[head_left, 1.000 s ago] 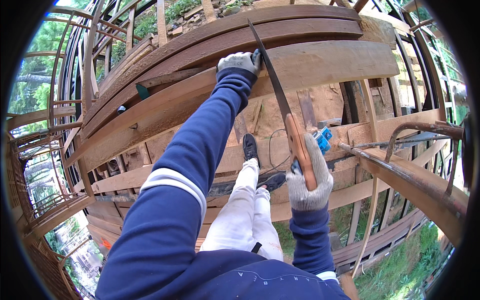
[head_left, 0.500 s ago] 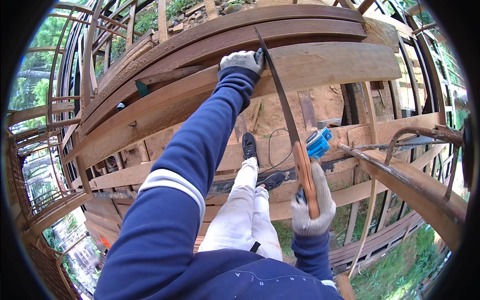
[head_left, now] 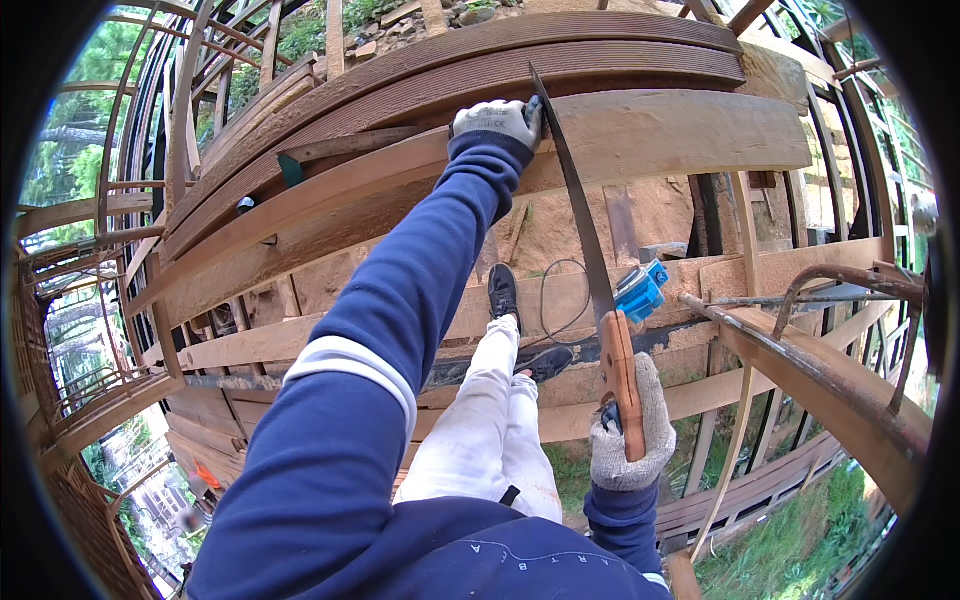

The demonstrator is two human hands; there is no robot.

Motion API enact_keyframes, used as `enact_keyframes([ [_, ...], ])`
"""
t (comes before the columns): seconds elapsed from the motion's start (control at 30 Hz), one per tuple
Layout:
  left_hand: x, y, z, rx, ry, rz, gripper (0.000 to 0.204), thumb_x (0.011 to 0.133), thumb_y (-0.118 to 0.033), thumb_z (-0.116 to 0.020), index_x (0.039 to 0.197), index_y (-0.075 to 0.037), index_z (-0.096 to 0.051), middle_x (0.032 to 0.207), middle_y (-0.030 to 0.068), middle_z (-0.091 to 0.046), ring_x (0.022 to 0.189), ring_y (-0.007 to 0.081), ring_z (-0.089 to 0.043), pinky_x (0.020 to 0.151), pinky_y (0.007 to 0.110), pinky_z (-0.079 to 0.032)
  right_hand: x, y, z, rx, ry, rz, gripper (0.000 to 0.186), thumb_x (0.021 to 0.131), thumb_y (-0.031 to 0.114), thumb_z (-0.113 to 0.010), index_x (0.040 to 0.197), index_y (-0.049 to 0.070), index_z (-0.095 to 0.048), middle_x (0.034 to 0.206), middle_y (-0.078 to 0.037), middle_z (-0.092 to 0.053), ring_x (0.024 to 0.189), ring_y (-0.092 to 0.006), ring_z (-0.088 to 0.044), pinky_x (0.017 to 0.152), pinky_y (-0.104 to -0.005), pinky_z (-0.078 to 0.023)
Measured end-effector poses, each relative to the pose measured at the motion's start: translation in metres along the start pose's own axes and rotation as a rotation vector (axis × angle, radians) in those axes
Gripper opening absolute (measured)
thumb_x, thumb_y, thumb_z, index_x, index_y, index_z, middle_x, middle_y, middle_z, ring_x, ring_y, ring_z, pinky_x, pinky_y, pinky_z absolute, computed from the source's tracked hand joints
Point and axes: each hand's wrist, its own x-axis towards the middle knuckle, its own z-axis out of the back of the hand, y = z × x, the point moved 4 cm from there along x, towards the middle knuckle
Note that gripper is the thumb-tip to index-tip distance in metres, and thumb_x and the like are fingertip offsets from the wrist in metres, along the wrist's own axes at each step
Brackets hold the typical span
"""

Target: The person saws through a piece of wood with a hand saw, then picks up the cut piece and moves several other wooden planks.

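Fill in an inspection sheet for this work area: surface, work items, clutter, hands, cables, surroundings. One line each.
Surface: pale board lying beside grooved boards.
Work items: saw, its blade crossing the pale board; cut depth can't be told.
Clutter: wood scrap between the boards; blue tool beyond the saw handle.
Hands: both gloved; left hand on the pale board, close beside the blade; right hand gripping the saw handle.
Cables: dark cable looped near the shoes; its ends are unclear.
Surroundings: rusty pipe at right, grass below.
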Motion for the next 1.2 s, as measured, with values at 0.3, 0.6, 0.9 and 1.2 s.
enact_keyframes([
  [0.3, 0.001, 0.007, -0.005, 0.033, 0.032, 0.016, 0.059, 0.103, -0.055, -0.035, 0.095, -0.017, -0.079, 0.092, 0.0117, -0.076, 0.088, 0.0322, -0.073, 0.083, 0.047, -0.055, 0.027, -0.012, -0.017, -0.024, 0.006, 0.064, 0.068, 0.078, 0.001, -0.059, 0.144, -0.009, -0.049, 0.134, -0.027, -0.063, 0.111, -0.0233, -0.069, 0.091, -0.0306, -0.053],
  [0.6, 0.000, 0.001, -0.001, 0.025, 0.041, 0.010, 0.061, 0.102, -0.056, -0.035, 0.094, -0.015, -0.079, 0.089, 0.0126, -0.076, 0.086, 0.0325, -0.073, 0.082, 0.047, -0.055, 0.076, -0.016, -0.040, -0.035, 0.013, 0.175, 0.063, 0.080, 0.000, -0.057, 0.142, -0.010, -0.051, 0.138, -0.023, -0.061, 0.126, -0.0288, -0.060, 0.103, -0.0363, -0.048],
  [0.9, -0.002, 0.002, 0.001, -0.009, -0.053, -0.022, 0.058, 0.102, -0.056, -0.039, 0.092, -0.016, -0.079, 0.087, 0.0114, -0.075, 0.084, 0.0323, -0.073, 0.079, 0.046, -0.055, 0.009, -0.010, -0.012, 0.021, -0.022, -0.044, 0.067, 0.077, -0.002, -0.060, 0.143, -0.009, -0.050, 0.133, -0.025, -0.065, 0.109, -0.0256, -0.070, 0.091, -0.0322, -0.053],
  [1.2, 0.002, 0.005, -0.001, 0.018, 0.018, 0.005, 0.057, 0.102, -0.056, -0.038, 0.093, -0.016, -0.079, 0.086, 0.0108, -0.075, 0.085, 0.0319, -0.073, 0.080, 0.046, -0.055, 0.024, -0.021, -0.021, -0.074, -0.069, 0.042, 0.069, 0.074, -0.006, -0.060, 0.142, -0.010, -0.051, 0.131, -0.025, -0.066, 0.107, -0.0248, -0.070, 0.089, -0.0318, -0.054],
])
